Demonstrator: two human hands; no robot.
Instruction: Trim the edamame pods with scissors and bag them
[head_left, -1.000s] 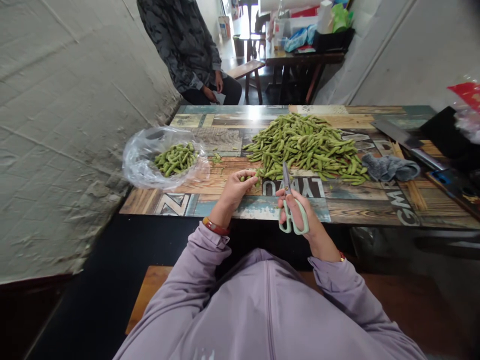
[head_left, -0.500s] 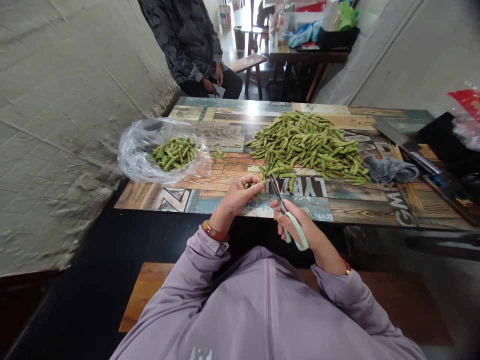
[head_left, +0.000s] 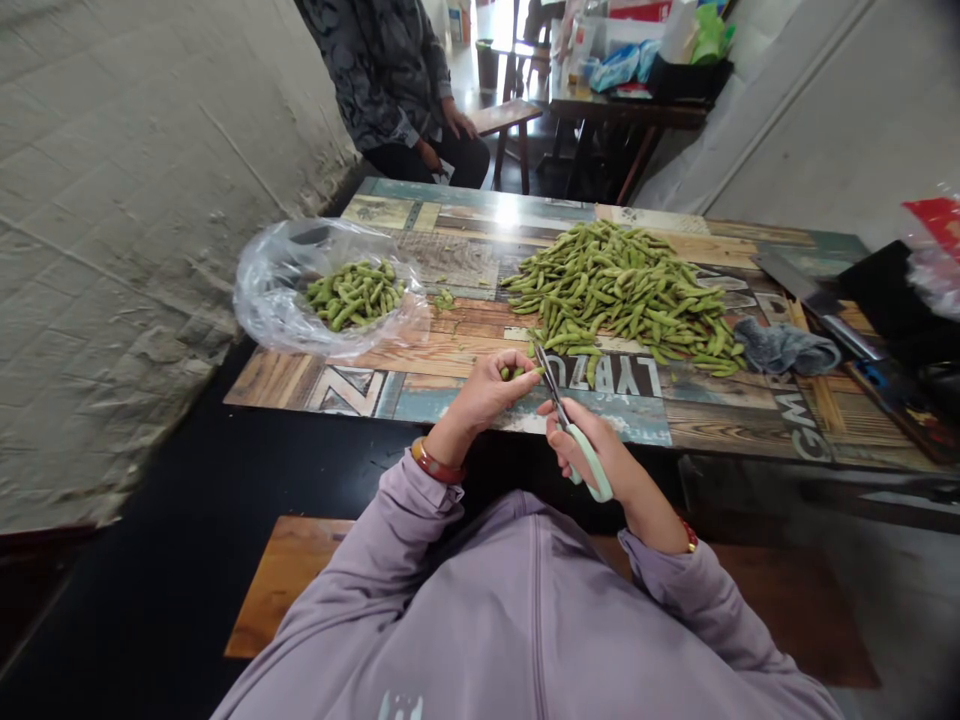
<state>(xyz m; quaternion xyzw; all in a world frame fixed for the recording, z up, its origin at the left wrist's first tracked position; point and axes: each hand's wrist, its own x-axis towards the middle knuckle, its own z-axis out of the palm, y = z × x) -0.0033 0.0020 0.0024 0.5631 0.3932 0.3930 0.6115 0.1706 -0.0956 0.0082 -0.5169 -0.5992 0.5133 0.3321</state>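
Note:
Between the thumb and fingers of my left hand (head_left: pixel 489 390) are green soybean pods (head_left: pixel 513 373), partly hidden by the fingers. My right hand (head_left: pixel 589 445) grips scissors (head_left: pixel 592 465) with pale green handles. Their blades point up and away, beside the tip of a pod at my left fingertips. Just beyond both hands lies a large heap of soybean pods (head_left: pixel 615 290) on the table. To the left, a clear plastic bag (head_left: pixel 274 290) lies open with a smaller pile of pods (head_left: pixel 356 293) inside.
The wood-patterned table (head_left: pixel 442 395) has small green scraps (head_left: pixel 444 300) near the bag. A grey cloth (head_left: pixel 787 347) and a cleaver (head_left: pixel 799 280) lie at the right. Across the table sits another person (head_left: pixel 390 90). A rough wall (head_left: pixel 150 200) stands on the left.
The scissor blades look closer together and now meet the pod tip at my left fingertips. The view has shifted slightly. The other person's hand has moved onto the knee.

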